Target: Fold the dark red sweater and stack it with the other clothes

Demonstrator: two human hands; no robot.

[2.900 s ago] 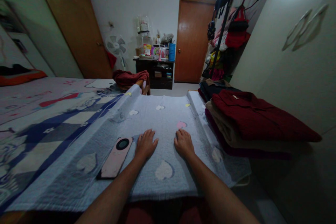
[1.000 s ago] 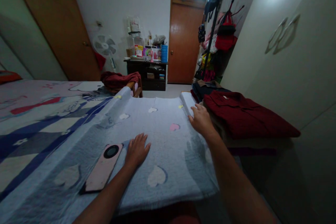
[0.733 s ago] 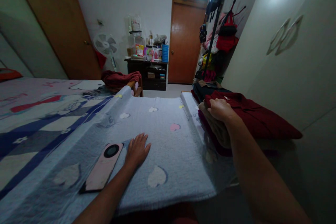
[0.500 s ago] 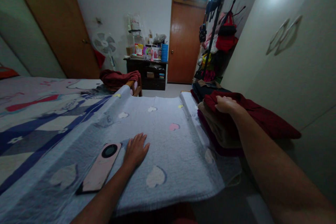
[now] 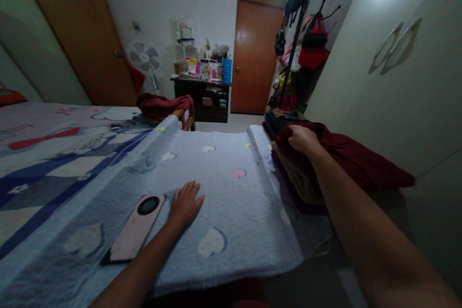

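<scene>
My left hand [image 5: 186, 204] lies flat with fingers spread on the light blue heart-patterned cover [image 5: 209, 178]. Just left of it rests a pink phone [image 5: 135, 236] with a round black camera ring facing up. On the right, my right hand [image 5: 303, 138] has its fingers curled into the edge of a dark red garment [image 5: 355, 159], on top of a pile of folded clothes. Beneath that garment show a beige folded piece [image 5: 299, 180] and a purple one [image 5: 283, 178]. Dark blue clothing [image 5: 283, 119] sits at the pile's far end. My right fingertips are partly hidden.
A bed with a checked blue and white sheet [image 5: 65, 173] adjoins on the left. A crumpled reddish-brown cloth [image 5: 162, 106] lies over the wooden frame. White wardrobe doors [image 5: 397, 91] rise close on the right. A black pole [image 5: 290, 62] stands beyond the pile.
My right hand has moved slightly left and up, pulling the near edge of the dark red garment with it. The left hand stays flat on the cover; the view has shifted slightly.
</scene>
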